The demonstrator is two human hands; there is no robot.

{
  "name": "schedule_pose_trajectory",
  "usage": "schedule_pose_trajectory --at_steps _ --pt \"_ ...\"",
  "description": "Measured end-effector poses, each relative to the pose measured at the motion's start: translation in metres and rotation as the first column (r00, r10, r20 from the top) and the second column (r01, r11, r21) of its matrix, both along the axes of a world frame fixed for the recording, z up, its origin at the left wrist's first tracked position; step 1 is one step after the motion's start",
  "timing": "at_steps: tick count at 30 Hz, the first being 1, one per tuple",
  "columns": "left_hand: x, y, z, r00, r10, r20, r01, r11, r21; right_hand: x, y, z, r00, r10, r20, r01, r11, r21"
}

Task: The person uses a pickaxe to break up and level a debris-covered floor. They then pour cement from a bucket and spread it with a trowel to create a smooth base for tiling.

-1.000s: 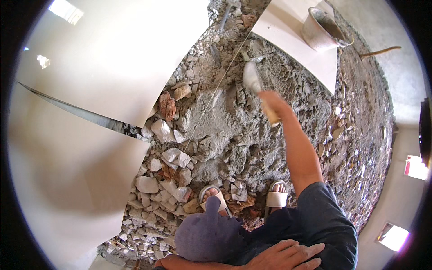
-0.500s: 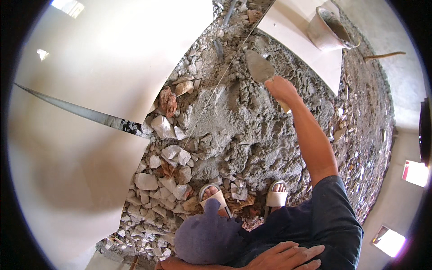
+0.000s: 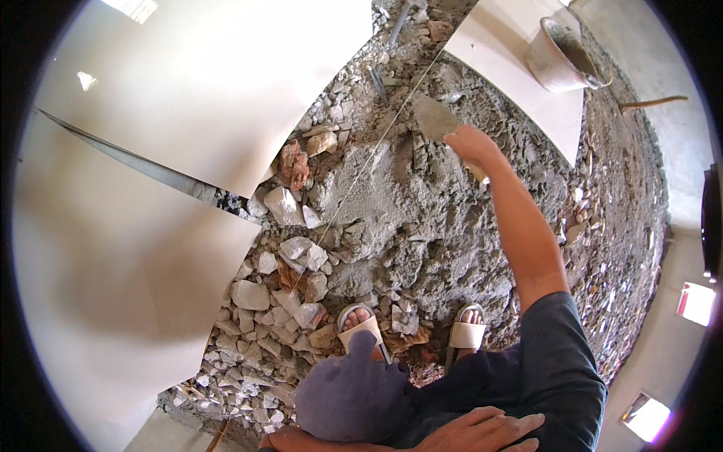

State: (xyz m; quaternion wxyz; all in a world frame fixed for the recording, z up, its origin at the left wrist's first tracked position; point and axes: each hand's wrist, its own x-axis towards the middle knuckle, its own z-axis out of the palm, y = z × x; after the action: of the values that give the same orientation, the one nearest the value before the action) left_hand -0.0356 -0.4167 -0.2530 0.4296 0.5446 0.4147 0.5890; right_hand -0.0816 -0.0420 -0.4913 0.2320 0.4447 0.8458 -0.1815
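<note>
My right hand is closed around the handle of a pointed trowel. The grey blade lies over rough wet mortar, beside a thin taut string that runs diagonally across the bed. Low in the picture, my left hand rests on dark cloth, fingers stretched out and holding nothing. My left forearm comes along the lower edge, partly behind a bluish-purple cloth shape. Both feet, in pale-strapped sandals, stand at the mortar's near edge.
Large pale tiles cover the left, with a dark gap between two of them. Broken stones line their edge. At the upper right, a mortar-stained bucket stands on another tile. A stick lies near the right wall.
The view has shifted slightly, so the ground sits a little lower and further right. Against the mortar, the trowel has moved slightly left, nearer the string. My left hand stays resting.
</note>
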Motion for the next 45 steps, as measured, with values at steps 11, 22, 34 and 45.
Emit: schedule_pose_trajectory --at_steps 11,22,34,45 --pt "0.034 -0.002 0.009 0.985 -0.059 -0.159 0.078 0.99 0.119 0.193 -0.027 0.086 0.995 0.101 -0.003 -0.1 0.988 0.122" --pt "0.056 0.029 0.001 0.851 -0.102 -0.515 0.161 0.984 0.072 0.333 -0.135 0.008 0.994 0.095 0.055 -0.076 0.957 -0.279" --pt "0.063 0.039 -0.008 0.737 -0.189 -0.649 0.203 0.978 -0.054 0.347 -0.114 -0.043 0.981 0.164 0.099 -0.129 0.947 -0.294" --pt "0.067 0.027 -0.015 0.818 -0.194 -0.542 0.193 0.979 -0.059 0.343 -0.106 -0.054 0.981 0.156 0.116 -0.116 0.948 -0.297"
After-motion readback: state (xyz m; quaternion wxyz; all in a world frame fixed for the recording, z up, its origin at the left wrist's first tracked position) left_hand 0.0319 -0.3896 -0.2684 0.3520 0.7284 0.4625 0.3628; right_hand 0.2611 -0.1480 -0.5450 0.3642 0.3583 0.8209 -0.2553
